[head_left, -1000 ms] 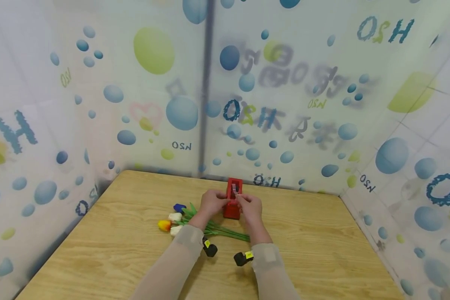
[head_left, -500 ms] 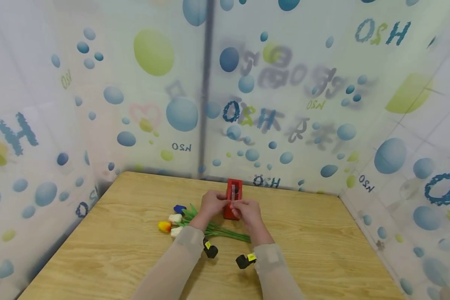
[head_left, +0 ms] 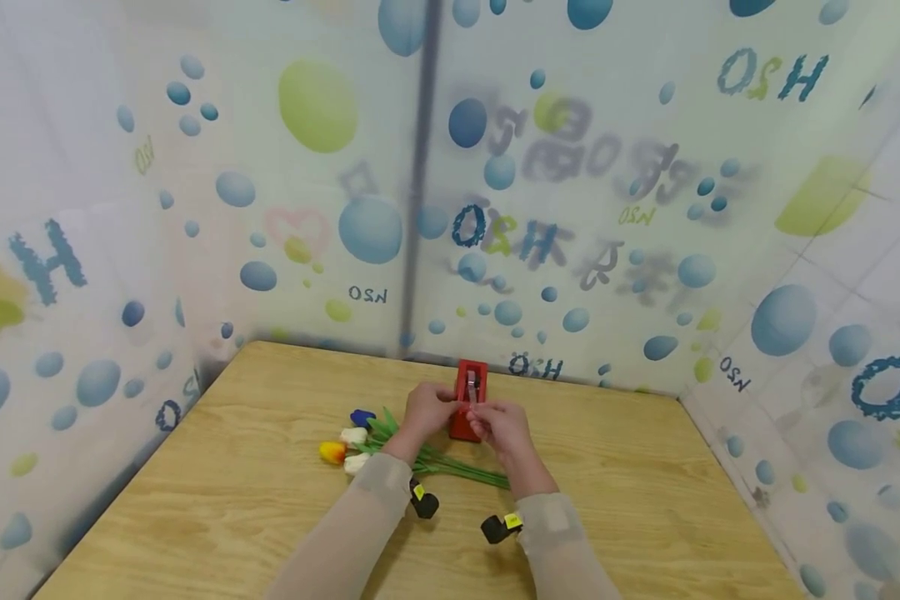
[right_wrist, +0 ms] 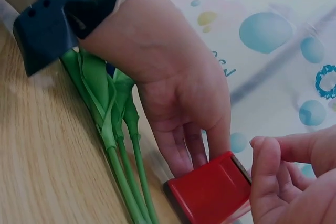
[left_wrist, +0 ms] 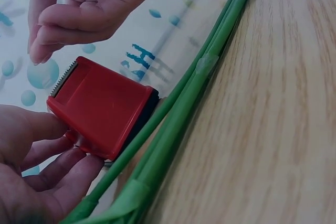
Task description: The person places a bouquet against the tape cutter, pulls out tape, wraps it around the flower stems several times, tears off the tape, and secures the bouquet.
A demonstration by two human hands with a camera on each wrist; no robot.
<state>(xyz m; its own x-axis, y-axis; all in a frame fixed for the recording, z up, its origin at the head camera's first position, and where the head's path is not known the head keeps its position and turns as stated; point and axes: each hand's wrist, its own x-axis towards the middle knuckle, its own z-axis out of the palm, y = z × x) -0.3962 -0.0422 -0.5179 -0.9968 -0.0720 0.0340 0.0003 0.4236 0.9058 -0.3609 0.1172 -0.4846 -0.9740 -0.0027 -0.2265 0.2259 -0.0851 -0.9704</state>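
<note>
red tape dispenser (left_wrist: 107, 108), toothed metal edge (left_wrist: 64, 79) at 1 end, dark base (left_wrist: 142, 119) down on wooden table (head_left: 607, 500).

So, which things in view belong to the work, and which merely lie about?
In the work:
boxy red tape dispenser with toothed metal edge
left hand, holding it
right hand, near that edge

Apparently lying about:
green-stemmed blue, white and yellow-orange tulips, in neither hand
</note>
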